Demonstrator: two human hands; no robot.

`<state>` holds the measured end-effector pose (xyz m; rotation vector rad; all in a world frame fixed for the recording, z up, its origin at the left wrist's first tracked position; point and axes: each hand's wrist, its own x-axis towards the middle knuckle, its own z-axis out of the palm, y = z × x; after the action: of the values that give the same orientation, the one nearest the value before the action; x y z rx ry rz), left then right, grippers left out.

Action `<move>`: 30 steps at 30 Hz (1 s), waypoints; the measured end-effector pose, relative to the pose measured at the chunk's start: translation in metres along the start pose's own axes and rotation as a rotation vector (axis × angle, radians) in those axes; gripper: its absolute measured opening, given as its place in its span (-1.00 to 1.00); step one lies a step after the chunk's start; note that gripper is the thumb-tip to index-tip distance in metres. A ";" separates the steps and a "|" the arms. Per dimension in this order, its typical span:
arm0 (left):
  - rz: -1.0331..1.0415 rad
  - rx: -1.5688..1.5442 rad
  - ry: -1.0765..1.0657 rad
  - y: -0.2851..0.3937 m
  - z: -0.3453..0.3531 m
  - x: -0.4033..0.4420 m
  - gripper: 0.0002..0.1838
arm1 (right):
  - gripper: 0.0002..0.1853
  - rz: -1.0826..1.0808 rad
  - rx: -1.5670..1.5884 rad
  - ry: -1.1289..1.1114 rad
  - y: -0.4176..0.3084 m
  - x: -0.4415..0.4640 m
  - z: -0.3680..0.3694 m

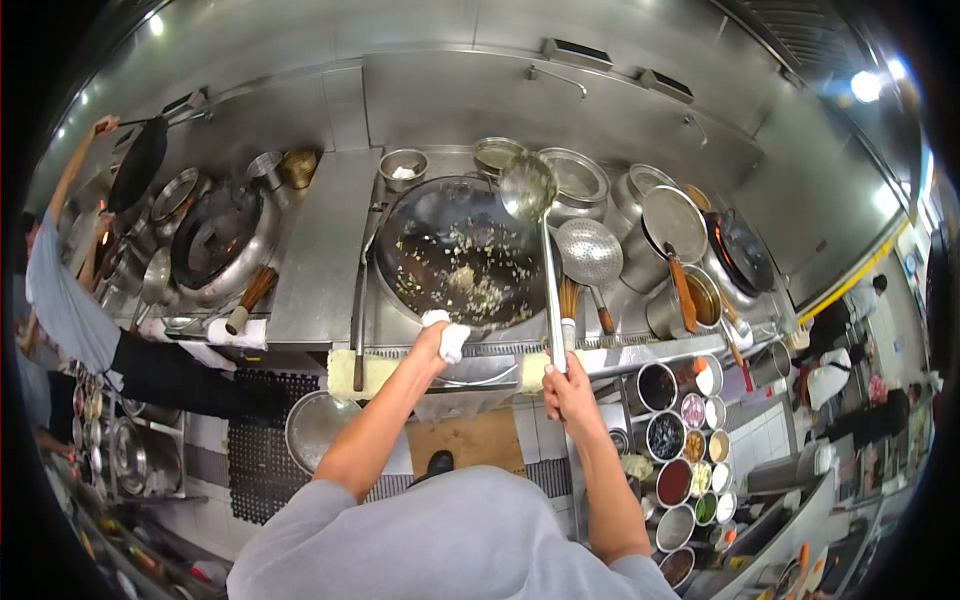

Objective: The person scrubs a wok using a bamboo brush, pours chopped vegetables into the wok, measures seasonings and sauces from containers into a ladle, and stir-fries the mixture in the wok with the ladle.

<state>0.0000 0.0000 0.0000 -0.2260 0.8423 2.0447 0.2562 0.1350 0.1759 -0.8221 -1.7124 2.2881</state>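
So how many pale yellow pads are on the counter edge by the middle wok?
2: a left pad, left of the left hand; a right pad, partly behind the ladle. More may be hidden.

Steel counter (318, 270), strainer (588, 251) beside wok (450, 235).

You are in a commercial kitchen, with wok stations (460, 265), steel walls (440, 100) and ingredient tubs (673, 482).

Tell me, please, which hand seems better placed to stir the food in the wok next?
Probably the right hand: it grips the long-handled ladle, while the left hand holds a white cloth at the near side of the wok.
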 end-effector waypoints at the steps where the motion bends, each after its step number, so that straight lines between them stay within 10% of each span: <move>1: -0.095 -0.027 -0.068 -0.015 0.002 0.005 -0.83 | -0.67 0.054 -0.001 0.002 0.000 -0.002 -0.014; 3: -0.025 0.039 -0.007 0.077 0.001 0.075 -0.78 | -0.81 0.045 0.188 -0.075 -0.010 0.090 0.024; 9: 0.061 0.041 0.011 0.051 0.002 0.132 -0.77 | -0.86 0.079 0.505 -0.244 -0.094 0.232 -0.033; 21: 0.192 -0.242 0.574 -0.113 -0.112 -0.200 -0.50 | -0.80 -0.010 -0.614 -0.016 -0.143 0.555 -0.082; 25: 0.096 0.181 1.027 -0.228 -0.154 -0.266 -0.66 | -0.79 0.523 0.873 -0.770 -0.130 0.619 -0.093; 27: 0.211 0.406 1.049 -0.298 -0.190 -0.315 -0.62 | -0.71 0.340 0.876 -0.601 -0.092 0.597 -0.083; 29: -0.519 0.996 1.305 -0.335 -0.164 -0.342 -0.63 | -0.65 0.322 0.984 -0.758 -0.082 0.571 -0.086; 30: -0.517 0.968 1.327 -0.348 -0.161 -0.352 -0.63 | -0.63 0.301 0.980 -0.800 -0.081 0.559 -0.091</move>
<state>0.4595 -0.2072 -0.1290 -1.1307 2.1357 0.6269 -0.1780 0.4855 0.0516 0.0826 -0.3411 3.3822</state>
